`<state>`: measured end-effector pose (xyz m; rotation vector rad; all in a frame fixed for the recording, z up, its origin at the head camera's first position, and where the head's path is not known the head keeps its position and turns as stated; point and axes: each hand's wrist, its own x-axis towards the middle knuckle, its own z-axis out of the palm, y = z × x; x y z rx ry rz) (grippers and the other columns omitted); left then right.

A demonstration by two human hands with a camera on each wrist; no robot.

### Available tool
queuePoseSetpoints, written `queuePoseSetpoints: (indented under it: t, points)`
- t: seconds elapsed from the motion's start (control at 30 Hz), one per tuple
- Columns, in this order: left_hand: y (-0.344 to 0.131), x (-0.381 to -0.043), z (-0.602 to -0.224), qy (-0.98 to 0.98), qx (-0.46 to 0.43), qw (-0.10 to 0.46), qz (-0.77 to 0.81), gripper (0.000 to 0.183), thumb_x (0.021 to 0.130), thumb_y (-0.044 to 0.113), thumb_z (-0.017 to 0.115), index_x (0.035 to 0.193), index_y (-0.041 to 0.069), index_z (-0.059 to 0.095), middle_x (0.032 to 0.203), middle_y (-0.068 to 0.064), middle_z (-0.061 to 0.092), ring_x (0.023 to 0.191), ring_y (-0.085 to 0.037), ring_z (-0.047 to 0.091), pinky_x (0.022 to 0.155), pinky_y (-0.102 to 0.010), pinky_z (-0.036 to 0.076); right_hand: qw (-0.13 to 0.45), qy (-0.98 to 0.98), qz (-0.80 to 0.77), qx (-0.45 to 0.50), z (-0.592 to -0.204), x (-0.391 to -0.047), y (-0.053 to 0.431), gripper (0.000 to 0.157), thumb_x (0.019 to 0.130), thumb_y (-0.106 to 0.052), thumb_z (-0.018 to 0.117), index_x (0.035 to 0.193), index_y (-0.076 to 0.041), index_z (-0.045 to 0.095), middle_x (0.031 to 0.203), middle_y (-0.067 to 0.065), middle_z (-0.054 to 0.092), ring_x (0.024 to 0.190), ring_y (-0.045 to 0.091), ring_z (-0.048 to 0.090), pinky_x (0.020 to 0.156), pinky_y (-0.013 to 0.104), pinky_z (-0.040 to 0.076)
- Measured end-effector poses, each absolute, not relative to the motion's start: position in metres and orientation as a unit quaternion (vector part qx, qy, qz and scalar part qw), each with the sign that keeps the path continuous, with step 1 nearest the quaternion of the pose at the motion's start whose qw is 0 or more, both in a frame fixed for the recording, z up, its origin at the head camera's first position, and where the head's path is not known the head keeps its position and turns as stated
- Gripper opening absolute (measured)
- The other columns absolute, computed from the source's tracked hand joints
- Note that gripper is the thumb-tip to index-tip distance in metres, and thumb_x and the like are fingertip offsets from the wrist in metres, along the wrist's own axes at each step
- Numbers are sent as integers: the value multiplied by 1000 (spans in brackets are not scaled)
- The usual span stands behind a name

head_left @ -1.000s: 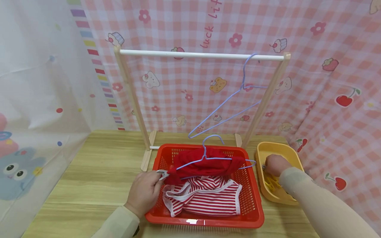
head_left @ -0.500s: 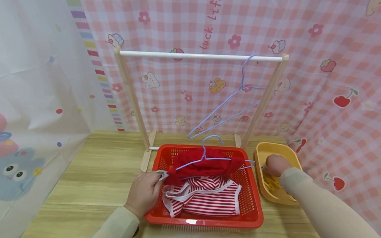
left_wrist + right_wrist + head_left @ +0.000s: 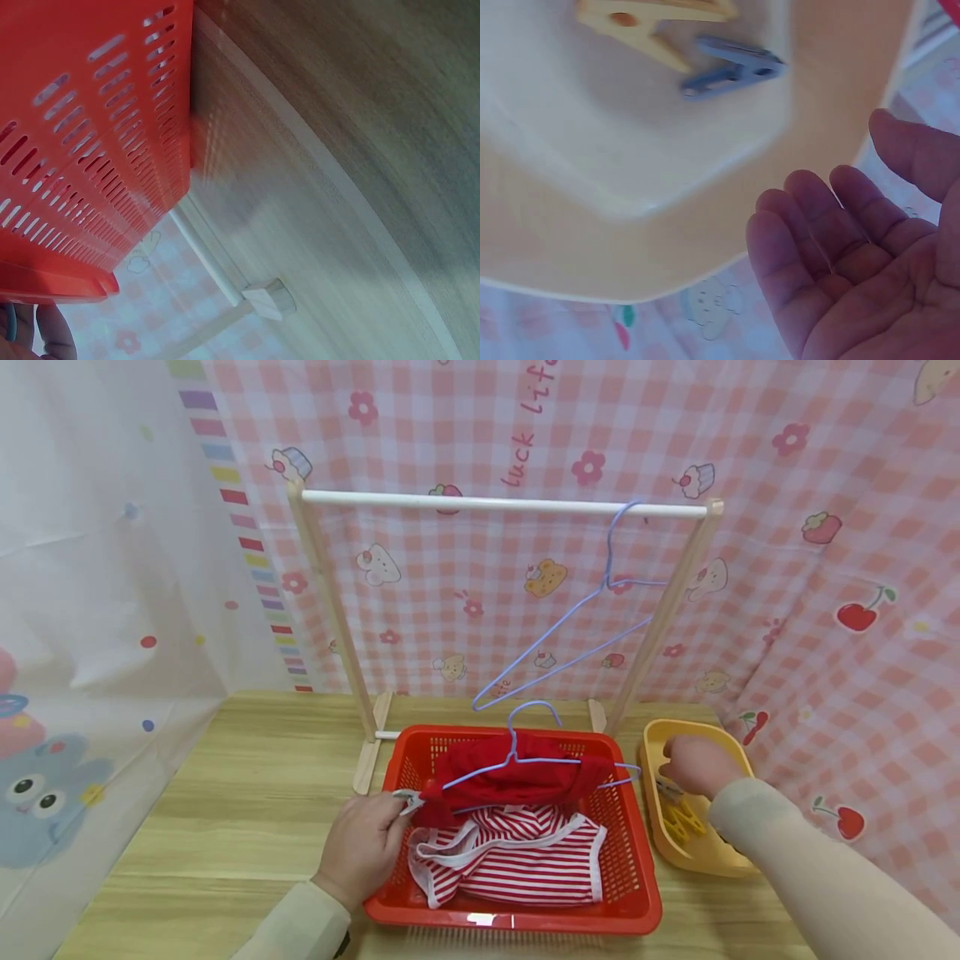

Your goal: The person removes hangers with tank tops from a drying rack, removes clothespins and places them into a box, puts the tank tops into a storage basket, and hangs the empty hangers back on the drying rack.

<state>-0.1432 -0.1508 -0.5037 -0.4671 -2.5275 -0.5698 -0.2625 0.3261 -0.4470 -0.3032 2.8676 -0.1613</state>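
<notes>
My left hand [image 3: 363,847] pinches a grey clothespin [image 3: 408,799] at the left end of a purple wire hanger [image 3: 487,768], beside a red garment [image 3: 517,777] draped on it. The hanger lies over a red basket [image 3: 517,920], which also holds a red-and-white striped garment [image 3: 532,868]. In the left wrist view only a few fingers [image 3: 56,330] show, under the basket rim. My right hand [image 3: 701,766] is over a yellow tray [image 3: 708,729]; its palm and spread fingers show bare in the right wrist view. In the tray lie yellow clothespins [image 3: 681,821] and a grey-blue clothespin [image 3: 735,67].
Behind the basket stands a wooden rack with a white bar [image 3: 487,502]. A second purple hanger [image 3: 555,627] hangs near its right post [image 3: 660,618]. A checked pink curtain [image 3: 480,427] backs the wooden table [image 3: 225,827].
My right hand has risen slightly, and more of the clothespins in the tray shows beneath it. My left hand stays in place at the hanger's end.
</notes>
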Motion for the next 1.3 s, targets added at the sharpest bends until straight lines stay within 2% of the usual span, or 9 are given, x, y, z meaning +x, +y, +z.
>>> queuePoseSetpoints:
  t: [0.2, 0.4, 0.6, 0.83, 1.1, 1.3]
  points:
    - [-151, -142, -504, -932, -167, 244, -211, 10, 102, 20, 65, 97, 17, 74, 95, 0, 80, 89, -16, 76, 82, -41, 54, 105, 987, -49, -110, -431, -257, 311, 34, 96, -19, 72, 118, 7, 70, 110, 22, 77, 96, 35, 75, 91, 55, 59]
    - [-151, -142, -504, -932, -164, 243, -214, 7, 100, 18, 68, 98, 17, 74, 95, 0, 80, 90, -16, 76, 83, -41, 55, 91, 987, -61, -119, -412, -248, 288, 39, 100, -23, 70, 126, 5, 67, 119, 24, 75, 108, 42, 73, 95, 58, 58]
    - [-151, -143, -505, -932, -161, 243, -214, 5, 97, 15, 71, 100, 17, 74, 98, -1, 81, 93, -16, 77, 85, -42, 55, 85, 984, -81, -133, -392, -236, 262, 37, 100, -22, 70, 128, 3, 69, 121, 23, 75, 107, 40, 74, 92, 56, 60]
    - [-151, -143, -505, -933, -161, 241, -214, 9, 101, 19, 66, 96, 17, 73, 94, 0, 80, 89, -16, 76, 84, -41, 55, 65, 982, -109, -139, -378, -220, 235, 36, 100, -24, 70, 130, -3, 70, 123, 20, 75, 115, 42, 71, 100, 59, 55]
    - [-150, -142, -502, -936, -155, 227, -219, 6, 99, 18, 69, 98, 17, 75, 96, -1, 80, 91, -17, 76, 84, -42, 55, 13, 977, -103, -186, -361, -196, 208, 34, 97, -25, 76, 122, -3, 73, 108, 11, 79, 96, 28, 74, 92, 53, 60]
    - [-150, -143, -502, -937, -154, 222, -220, 7, 101, 19, 68, 99, 17, 75, 97, -1, 80, 91, -17, 76, 85, -42, 55, -19, 966, -101, -236, -353, -181, 189, 24, 95, -23, 78, 112, -6, 75, 101, 7, 79, 95, 27, 74, 90, 50, 60]
